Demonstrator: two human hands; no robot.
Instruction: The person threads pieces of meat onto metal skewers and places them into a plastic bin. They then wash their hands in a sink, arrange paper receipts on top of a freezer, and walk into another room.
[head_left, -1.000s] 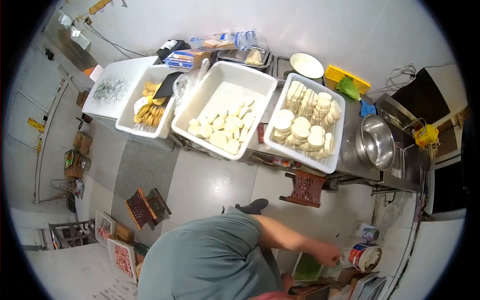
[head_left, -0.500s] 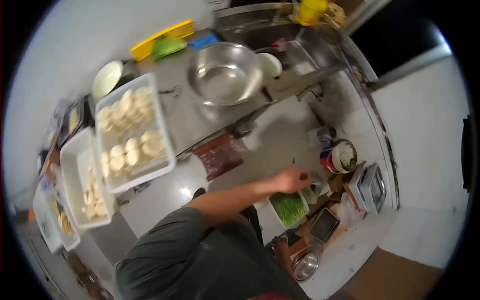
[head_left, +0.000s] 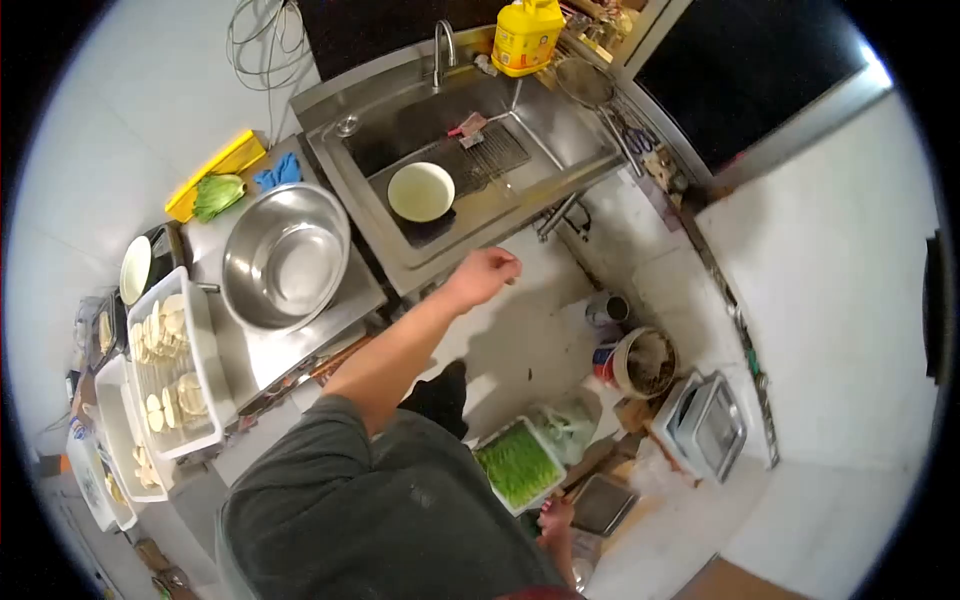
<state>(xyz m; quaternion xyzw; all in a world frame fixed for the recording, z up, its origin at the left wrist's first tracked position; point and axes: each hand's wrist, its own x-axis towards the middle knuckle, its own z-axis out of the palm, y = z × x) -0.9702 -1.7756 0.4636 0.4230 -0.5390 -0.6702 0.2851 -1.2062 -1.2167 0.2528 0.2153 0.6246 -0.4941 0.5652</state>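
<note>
My left hand (head_left: 487, 277) is stretched forward over the floor, just in front of the sink's front edge. Its fingers are curled together and nothing shows in them. My right hand (head_left: 556, 517) is low at my side, close to the corner of a white tray of cut green stalks (head_left: 520, 465). The fingers there look bent around something small and pinkish that I cannot make out. In the sink (head_left: 420, 245) sits a pale bowl (head_left: 421, 192). A large steel basin (head_left: 287, 258) stands on the counter left of my left hand.
White tubs of pale slices (head_left: 175, 365) line the left. A yellow jug (head_left: 526, 38) stands behind the sink near the faucet (head_left: 443, 50). A bucket (head_left: 640, 362), metal trays (head_left: 710, 425) and a plastic bag (head_left: 565, 430) are on the floor to the right.
The view has turned, bringing the whole sink into sight. My left hand has swung from above the tray of green stalks toward the sink edge. The right hand appears nearer that tray.
</note>
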